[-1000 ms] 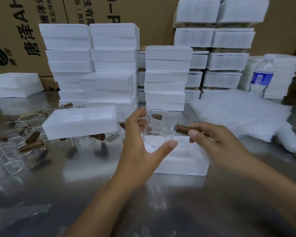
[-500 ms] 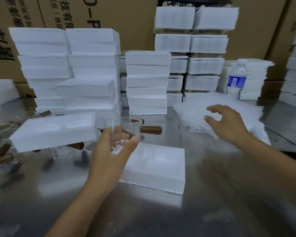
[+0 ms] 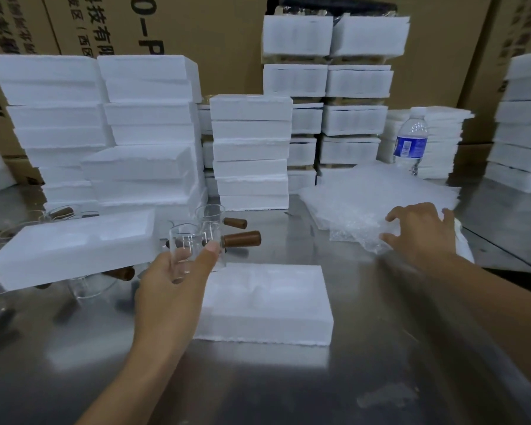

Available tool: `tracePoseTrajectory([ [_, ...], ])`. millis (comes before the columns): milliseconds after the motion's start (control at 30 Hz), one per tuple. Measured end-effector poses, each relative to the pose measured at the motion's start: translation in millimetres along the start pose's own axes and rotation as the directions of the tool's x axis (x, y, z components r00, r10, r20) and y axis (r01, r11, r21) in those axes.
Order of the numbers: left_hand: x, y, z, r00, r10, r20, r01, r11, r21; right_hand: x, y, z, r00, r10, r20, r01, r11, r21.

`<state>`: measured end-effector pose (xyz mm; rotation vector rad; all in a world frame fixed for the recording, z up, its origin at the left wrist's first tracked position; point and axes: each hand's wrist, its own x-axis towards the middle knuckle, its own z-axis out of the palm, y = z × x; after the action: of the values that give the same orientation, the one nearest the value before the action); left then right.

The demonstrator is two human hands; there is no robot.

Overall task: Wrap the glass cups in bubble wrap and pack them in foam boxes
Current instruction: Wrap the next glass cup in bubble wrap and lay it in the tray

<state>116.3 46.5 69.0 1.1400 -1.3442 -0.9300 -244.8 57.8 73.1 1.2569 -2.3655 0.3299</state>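
Since the earlier frame we record one change: the right hand (image 3: pixel 420 231) has reached the bubble wrap (image 3: pixel 377 191) pile at centre right. Its fingers now lie spread on the top sheet, and nothing is lifted yet. The left hand (image 3: pixel 172 280) grips the glass cup (image 3: pixel 193 250) left of centre, above the desk (image 3: pixel 288 391), with its wooden handle (image 3: pixel 241 239) pointing right.

We judge the task to be at an early step for this cup, which is bare, with no wrap around it. The foam box (image 3: pixel 267 305) at the centre of the frame lies open, and we see nothing in it. Several unwrapped cups (image 3: pixel 89 286) remain at lower left, partly under a foam tray (image 3: pixel 71 246). Stacked boxes (image 3: pixel 252 151) fill the upper frame; we cannot see what they hold.
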Motion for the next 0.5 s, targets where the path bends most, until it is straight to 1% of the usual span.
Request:
tracePoseTrajectory([
  [167, -3.5, 1.2, 4.7, 0.999, 0.023, 0.032, -0.024, 1.000, 0.015, 0.3, -4.2, -2.9, 0.999, -0.002, -0.053, -0.002, 0.997, -0.079],
  [300, -5.0, 0.0, 8.6, 0.997, 0.011, 0.077, -0.010, 1.000, -0.022, 0.3, -6.4, -6.3, 1.000, 0.006, -0.016, -0.008, 0.990, -0.138],
  [400, -6.6, 0.0, 10.7, 0.995, 0.034, 0.096, -0.028, 0.997, -0.065, 0.2, -6.4, -7.2, 0.999, 0.026, 0.021, -0.024, 0.995, -0.093],
  [467, -7.2, 0.4, 11.5, 0.994, 0.065, 0.093, -0.057, 0.995, -0.085, -0.8, -6.8, -7.8, 0.999, 0.052, -0.016, -0.052, 0.999, -0.009],
  [500, -7.4, 0.7, 11.3, 0.993, 0.083, 0.082, -0.076, 0.993, -0.092, -1.8, -7.5, -9.1, 0.995, 0.080, -0.057, -0.077, 0.995, 0.066],
])
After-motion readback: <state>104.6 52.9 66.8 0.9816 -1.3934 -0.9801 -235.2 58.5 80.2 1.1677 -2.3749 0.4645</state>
